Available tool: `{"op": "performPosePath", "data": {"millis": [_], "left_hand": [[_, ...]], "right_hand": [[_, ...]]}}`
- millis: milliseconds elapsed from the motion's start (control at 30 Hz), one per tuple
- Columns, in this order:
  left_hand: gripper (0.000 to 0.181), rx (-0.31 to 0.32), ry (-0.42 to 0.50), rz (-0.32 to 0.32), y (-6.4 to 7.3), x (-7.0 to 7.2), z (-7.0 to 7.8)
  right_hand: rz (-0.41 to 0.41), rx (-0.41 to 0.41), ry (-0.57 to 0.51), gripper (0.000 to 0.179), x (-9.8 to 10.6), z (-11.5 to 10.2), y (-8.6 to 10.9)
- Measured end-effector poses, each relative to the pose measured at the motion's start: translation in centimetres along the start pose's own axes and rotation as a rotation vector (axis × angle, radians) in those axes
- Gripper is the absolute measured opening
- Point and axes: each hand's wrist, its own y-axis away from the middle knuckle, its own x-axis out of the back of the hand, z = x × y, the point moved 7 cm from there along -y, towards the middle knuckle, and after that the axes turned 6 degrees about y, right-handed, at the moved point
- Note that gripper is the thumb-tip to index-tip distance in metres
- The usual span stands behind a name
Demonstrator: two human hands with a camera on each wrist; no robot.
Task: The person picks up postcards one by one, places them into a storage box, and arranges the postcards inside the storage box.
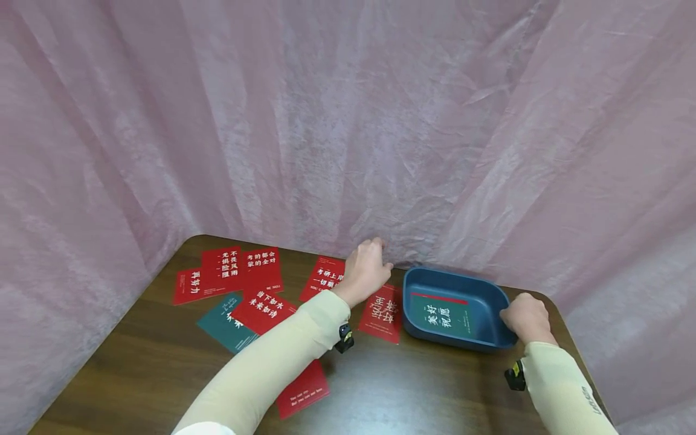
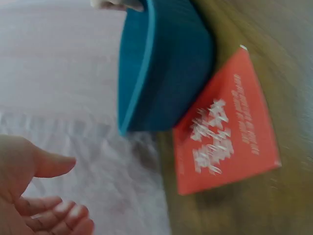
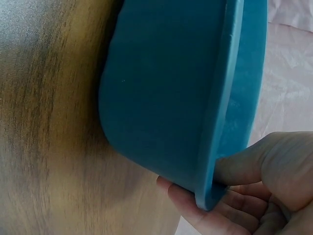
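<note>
Pinched the blue bin [image 3: 161, 93] by its rim with the right hand [image 1: 527, 317], seemingly for steadiness, and held the left hand [image 1: 365, 270] loose, empty, near a red card [image 2: 225, 127].

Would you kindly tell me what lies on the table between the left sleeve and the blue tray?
In the head view, a red card with white lettering lies on the table between the left sleeve and the blue tray.

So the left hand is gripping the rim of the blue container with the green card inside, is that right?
Not quite: the right hand grips the rim of the blue container, as the right wrist view shows. The green card is inside, as you said.
</note>
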Motion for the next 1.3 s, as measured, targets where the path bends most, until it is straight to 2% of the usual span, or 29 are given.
{"op": "performPosePath", "data": {"millis": [133, 267, 367, 600, 733, 1000, 1200, 1300], "left_hand": [[0.049, 0.103, -0.066, -0.045, 0.8, -1.2, -2.3], [0.059, 0.235, -0.126, -0.106, 2.4, -3.3, -3.9], [0.067, 0.305, -0.198, -0.146, 3.5, -4.9, -4.4], [0.095, 0.384, -0.380, -0.228, 5.4, -7.5, -4.5], [0.099, 0.403, -0.427, -0.229, 5.7, -8.3, -4.5], [0.107, 0.371, -0.514, -0.231, 5.8, -9.3, -4.8], [0.101, 0.373, -0.461, -0.200, 5.8, -8.7, -5.3], [0.095, 0.370, -0.410, -0.217, 5.7, -8.3, -5.7]], "right_hand": [[0.004, 0.004, 0.007, 0.025, 0.0, -0.1, -0.2], [-0.001, 0.015, 0.004, 0.025, 0.0, -0.2, -0.4], [0.001, 0.018, 0.002, 0.025, 0.0, -0.2, -0.4], [-0.004, 0.003, -0.016, 0.027, -0.1, 0.1, -0.6], [-0.007, 0.003, -0.017, 0.027, -0.2, 0.3, -0.6], [-0.012, -0.001, -0.012, 0.026, -0.4, 0.5, -0.9], [-0.016, 0.003, -0.004, 0.027, -0.6, 0.4, -1.0], [-0.015, 0.003, -0.007, 0.026, -0.6, 0.3, -1.0]]}}
